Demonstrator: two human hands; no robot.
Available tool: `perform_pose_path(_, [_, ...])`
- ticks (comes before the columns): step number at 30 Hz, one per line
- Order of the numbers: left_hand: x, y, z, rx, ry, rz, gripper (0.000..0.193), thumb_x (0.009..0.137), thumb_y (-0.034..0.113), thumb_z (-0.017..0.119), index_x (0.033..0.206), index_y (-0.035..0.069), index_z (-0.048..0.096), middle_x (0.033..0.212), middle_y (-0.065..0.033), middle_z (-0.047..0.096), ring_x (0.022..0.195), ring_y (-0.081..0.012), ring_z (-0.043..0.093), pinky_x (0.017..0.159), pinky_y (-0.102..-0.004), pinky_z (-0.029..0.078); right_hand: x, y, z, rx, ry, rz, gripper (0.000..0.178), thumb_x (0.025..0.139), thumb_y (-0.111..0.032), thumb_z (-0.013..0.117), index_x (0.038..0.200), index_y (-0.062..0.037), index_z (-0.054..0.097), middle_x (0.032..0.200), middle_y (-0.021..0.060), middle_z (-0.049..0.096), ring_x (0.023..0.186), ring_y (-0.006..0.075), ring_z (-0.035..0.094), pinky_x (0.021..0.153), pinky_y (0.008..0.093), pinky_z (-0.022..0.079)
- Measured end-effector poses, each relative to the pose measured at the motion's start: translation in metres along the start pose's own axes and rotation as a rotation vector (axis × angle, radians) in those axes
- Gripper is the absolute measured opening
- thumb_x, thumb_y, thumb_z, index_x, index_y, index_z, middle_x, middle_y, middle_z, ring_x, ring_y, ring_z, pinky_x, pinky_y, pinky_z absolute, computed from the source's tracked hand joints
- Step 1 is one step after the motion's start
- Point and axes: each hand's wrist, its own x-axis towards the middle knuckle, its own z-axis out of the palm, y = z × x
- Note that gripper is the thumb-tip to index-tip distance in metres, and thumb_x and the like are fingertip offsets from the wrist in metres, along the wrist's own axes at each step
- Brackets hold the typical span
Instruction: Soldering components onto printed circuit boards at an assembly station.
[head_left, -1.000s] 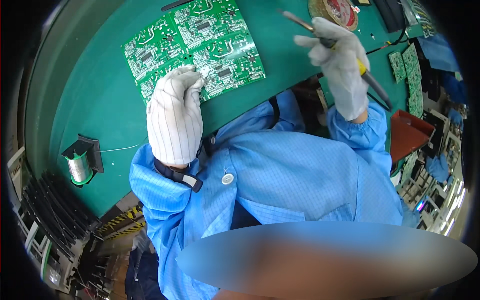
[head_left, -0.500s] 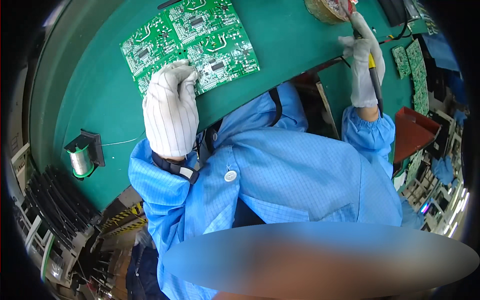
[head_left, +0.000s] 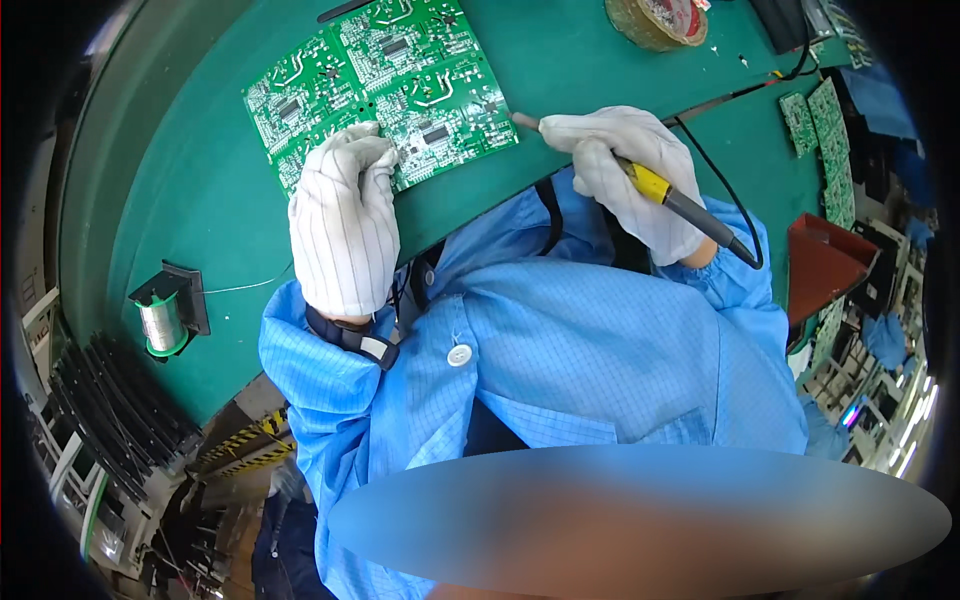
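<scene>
Circuit board panel (head_left: 425, 95) lies on the table (head_left: 560, 60). Left hand (head_left: 345, 225): fingers curled at the panel's near edge; grip cannot be determined. Right hand (head_left: 632, 170): gripping soldering iron (head_left: 690, 212), tip near panel's right edge.

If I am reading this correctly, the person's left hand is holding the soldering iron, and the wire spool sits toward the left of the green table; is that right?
Not quite: the head view shows the right hand holding the soldering iron, not the left hand. The wire spool does sit toward the left of the green table.
</scene>
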Motion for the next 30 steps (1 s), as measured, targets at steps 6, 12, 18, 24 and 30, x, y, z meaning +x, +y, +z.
perform_pose_path(6, [-0.001,-0.002,0.0,-0.027,0.007,0.0,0.013,0.089,0.003,0.071,0.101,0.005,0.066,0.108,-0.0158,0.072,0.103,-0.0359,0.069,0.09,-0.0443,0.054,0.002,0.002,0.005,-0.081,0.016,-0.118,0.024,0.095,0.003,0.059,0.114,0.0014,0.072,0.096,0.007,0.074,0.073,0.0136,0.064,0.071,0.0286,0.054])
perform_pose_path(12, [0.0,-0.003,-0.001,-0.026,0.012,0.009,0.013,0.089,0.003,0.071,0.101,0.006,0.066,0.109,-0.0157,0.071,0.102,-0.0358,0.069,0.089,-0.0437,0.055,0.002,0.0,0.005,-0.101,0.015,-0.113,0.023,0.095,0.003,0.059,0.114,0.0011,0.072,0.091,0.0055,0.074,0.072,0.0131,0.065,0.076,0.0289,0.053])
perform_pose_path(18, [0.0,-0.001,-0.001,-0.026,0.018,0.028,0.012,0.089,0.003,0.071,0.1,0.006,0.066,0.109,-0.0151,0.072,0.101,-0.0351,0.069,0.088,-0.0433,0.055,0.0,0.0,0.008,-0.09,0.084,-0.029,0.021,0.09,-0.013,0.074,0.11,-0.0044,0.073,0.093,0.0036,0.077,0.075,0.0184,0.071,0.076,0.0321,0.054])
perform_pose_path(24, [-0.001,-0.001,-0.003,-0.042,-0.04,-0.041,0.011,0.092,0.003,0.069,0.102,0.007,0.067,0.115,-0.012,0.072,0.11,-0.0326,0.067,0.093,-0.043,0.053,0.006,0.0,0.01,-0.238,-0.022,-0.291,0.033,0.082,-0.007,0.08,0.114,-0.004,0.07,0.083,0.0066,0.072,0.072,0.0222,0.069,0.07,0.0336,0.053])
perform_pose_path(30, [-0.001,-0.002,-0.002,-0.031,-0.034,-0.03,0.011,0.092,0.004,0.069,0.102,0.008,0.067,0.112,-0.0114,0.073,0.11,-0.0328,0.067,0.093,-0.0432,0.054,0.002,-0.004,0.014,-0.066,0.022,-0.11,0.024,0.09,-0.009,0.074,0.113,-0.002,0.069,0.08,0.0045,0.068,0.067,0.0173,0.067,0.064,0.0298,0.053])
